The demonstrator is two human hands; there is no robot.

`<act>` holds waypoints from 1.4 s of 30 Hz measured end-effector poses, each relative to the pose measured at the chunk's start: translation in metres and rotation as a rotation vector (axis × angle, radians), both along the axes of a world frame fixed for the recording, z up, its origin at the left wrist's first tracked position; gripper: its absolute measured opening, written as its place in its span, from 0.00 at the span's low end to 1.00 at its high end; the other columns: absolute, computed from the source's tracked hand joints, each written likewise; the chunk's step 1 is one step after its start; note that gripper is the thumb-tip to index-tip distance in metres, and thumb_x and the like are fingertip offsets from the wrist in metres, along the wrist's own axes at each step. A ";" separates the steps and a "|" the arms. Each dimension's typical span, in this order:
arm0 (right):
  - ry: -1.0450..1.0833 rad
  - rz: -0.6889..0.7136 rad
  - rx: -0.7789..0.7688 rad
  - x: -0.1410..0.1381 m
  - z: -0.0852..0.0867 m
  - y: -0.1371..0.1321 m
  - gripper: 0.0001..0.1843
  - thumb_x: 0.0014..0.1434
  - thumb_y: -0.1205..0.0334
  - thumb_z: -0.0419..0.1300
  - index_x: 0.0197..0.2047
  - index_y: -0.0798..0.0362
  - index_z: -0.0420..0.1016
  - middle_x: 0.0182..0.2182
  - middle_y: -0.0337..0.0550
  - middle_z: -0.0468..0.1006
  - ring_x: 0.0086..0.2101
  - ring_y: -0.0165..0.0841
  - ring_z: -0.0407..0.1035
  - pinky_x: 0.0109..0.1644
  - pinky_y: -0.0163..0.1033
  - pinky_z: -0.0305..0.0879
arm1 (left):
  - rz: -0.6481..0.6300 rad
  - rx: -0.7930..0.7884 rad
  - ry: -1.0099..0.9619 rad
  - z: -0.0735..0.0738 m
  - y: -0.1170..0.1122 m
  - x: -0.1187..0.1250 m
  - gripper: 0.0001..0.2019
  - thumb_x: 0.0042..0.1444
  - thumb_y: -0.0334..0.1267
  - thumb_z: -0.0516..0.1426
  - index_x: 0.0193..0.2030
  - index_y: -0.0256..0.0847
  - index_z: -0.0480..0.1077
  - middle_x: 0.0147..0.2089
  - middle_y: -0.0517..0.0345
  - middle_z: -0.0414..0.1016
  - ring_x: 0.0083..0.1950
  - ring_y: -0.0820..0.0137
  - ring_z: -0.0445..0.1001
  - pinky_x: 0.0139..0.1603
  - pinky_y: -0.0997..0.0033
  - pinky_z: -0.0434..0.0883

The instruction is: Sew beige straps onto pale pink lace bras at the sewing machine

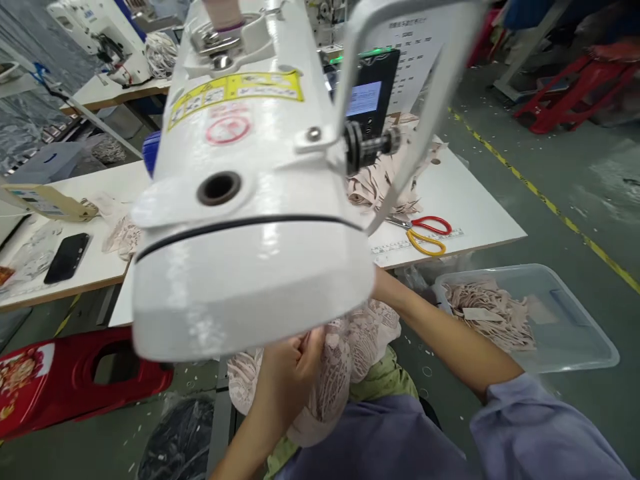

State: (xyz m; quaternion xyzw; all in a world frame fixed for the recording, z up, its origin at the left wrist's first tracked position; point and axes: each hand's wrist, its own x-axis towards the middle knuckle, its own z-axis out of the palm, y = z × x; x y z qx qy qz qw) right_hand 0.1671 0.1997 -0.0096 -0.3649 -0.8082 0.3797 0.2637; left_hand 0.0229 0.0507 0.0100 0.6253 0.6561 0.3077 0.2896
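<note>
A white sewing machine (pixel 260 267) fills the middle of the view, and its head covers part of my hands. My left hand (pixel 293 370) is closed, thumb against fingers, on pale pink lace fabric (pixel 327 380) just below the machine head. The lace hangs bunched in folds over my lap. My right hand (pixel 381 285) reaches in under the machine head from the right; only its wrist end shows and its fingers are hidden. Near it on the tabletop lie scissors (pixel 425 233) with one red and one yellow handle.
A pile of pale pink fabric pieces (pixel 385 180) lies behind the scissors. On the floor at right stands a clear plastic bin (pixel 575 327) with pink strips. A red stool (pixel 75 380) is at lower left, and a black phone (pixel 67 258) lies on the left table.
</note>
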 end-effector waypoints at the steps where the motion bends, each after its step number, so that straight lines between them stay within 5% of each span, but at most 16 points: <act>1: 0.010 0.002 -0.006 0.000 0.001 -0.001 0.10 0.52 0.64 0.62 0.24 0.53 0.66 0.31 0.41 0.70 0.32 0.33 0.64 0.35 0.37 0.63 | -0.024 0.020 0.019 0.000 -0.001 -0.001 0.15 0.63 0.39 0.52 0.45 0.42 0.80 0.43 0.55 0.85 0.43 0.61 0.83 0.38 0.70 0.80; 12: 0.195 -0.021 -0.036 -0.010 -0.010 -0.003 0.03 0.51 0.70 0.59 0.32 0.54 0.70 0.38 0.42 0.72 0.38 0.34 0.66 0.41 0.36 0.62 | -0.097 0.295 0.381 -0.012 -0.010 -0.011 0.16 0.65 0.37 0.49 0.45 0.42 0.79 0.39 0.54 0.85 0.32 0.67 0.83 0.32 0.76 0.76; 34: 0.338 -0.004 0.016 -0.006 -0.016 -0.008 0.05 0.53 0.74 0.57 0.31 0.55 0.69 0.41 0.43 0.72 0.39 0.31 0.66 0.44 0.35 0.61 | -0.174 0.352 0.492 -0.014 -0.009 0.003 0.15 0.66 0.37 0.50 0.46 0.40 0.77 0.32 0.54 0.84 0.28 0.68 0.80 0.28 0.74 0.69; 39: 0.320 -0.035 -0.012 -0.004 -0.017 -0.010 0.04 0.51 0.72 0.57 0.31 0.55 0.70 0.41 0.43 0.71 0.37 0.30 0.65 0.42 0.35 0.61 | -0.078 0.318 0.434 -0.018 -0.014 0.000 0.15 0.65 0.37 0.51 0.50 0.39 0.76 0.32 0.55 0.84 0.25 0.70 0.78 0.26 0.75 0.68; 42: 0.291 -0.042 -0.052 -0.002 -0.015 -0.012 0.04 0.52 0.70 0.57 0.33 0.55 0.70 0.42 0.43 0.72 0.31 0.28 0.64 0.38 0.35 0.61 | 0.029 0.319 0.449 -0.025 -0.016 -0.006 0.14 0.66 0.37 0.51 0.53 0.39 0.74 0.39 0.53 0.84 0.31 0.69 0.81 0.31 0.75 0.70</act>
